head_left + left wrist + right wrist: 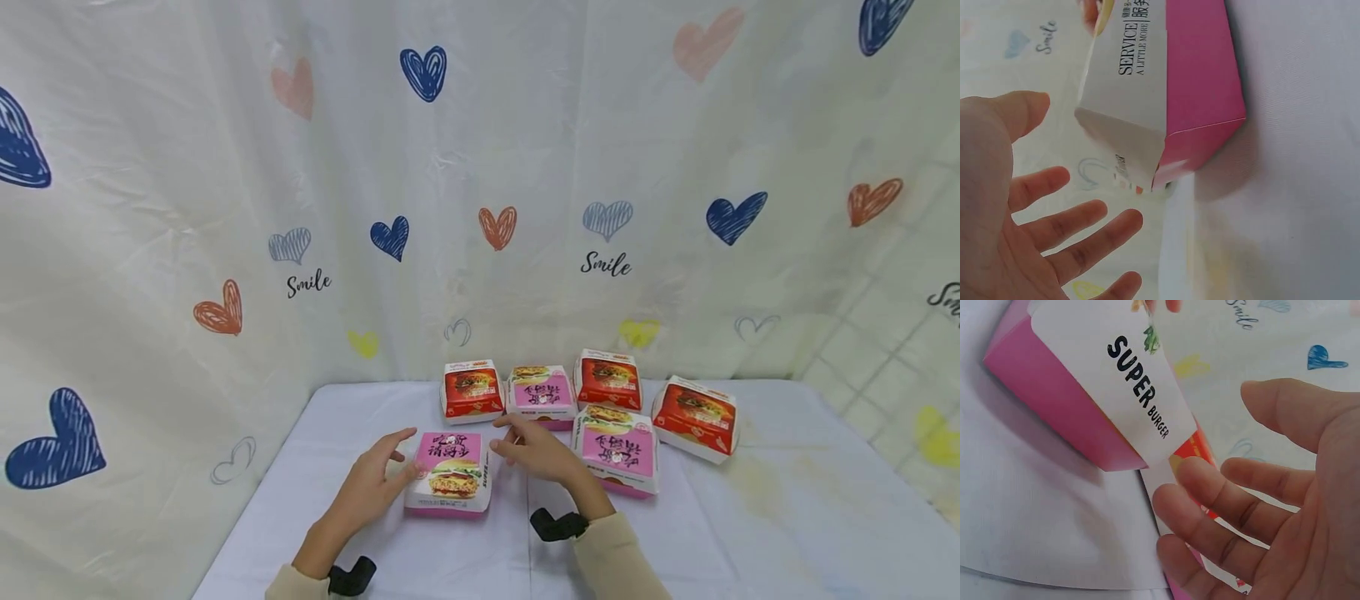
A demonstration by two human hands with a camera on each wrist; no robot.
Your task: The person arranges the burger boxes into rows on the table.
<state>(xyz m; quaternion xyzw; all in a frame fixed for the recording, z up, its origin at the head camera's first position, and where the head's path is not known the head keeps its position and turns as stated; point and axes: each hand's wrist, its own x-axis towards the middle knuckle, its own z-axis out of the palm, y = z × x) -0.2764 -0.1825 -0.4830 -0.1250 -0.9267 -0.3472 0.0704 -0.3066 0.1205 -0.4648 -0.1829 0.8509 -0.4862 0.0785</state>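
A pink and white burger box [450, 475] with a burger picture on its lid rests on the table between my two hands. To its left is my left hand [367, 483], thumb close by the box's left edge in the head view; the left wrist view shows that hand's fingers [1082, 231] spread and holding nothing. On the other side, my right hand [543, 454] hovers near the box's right back corner. Its fingers [1235, 519] are loosely bent with nothing in them, beside the side panel [1116, 394] reading "SUPER BURGER".
Behind and right stand more boxes: a red one [472, 392], a pink one [542, 393], another red one [609, 381], a nearer pink one [617, 448] by my right wrist, and a red one [696, 417] set at an angle. A heart-print curtain [525, 167] hangs behind the white-covered table [795, 500].
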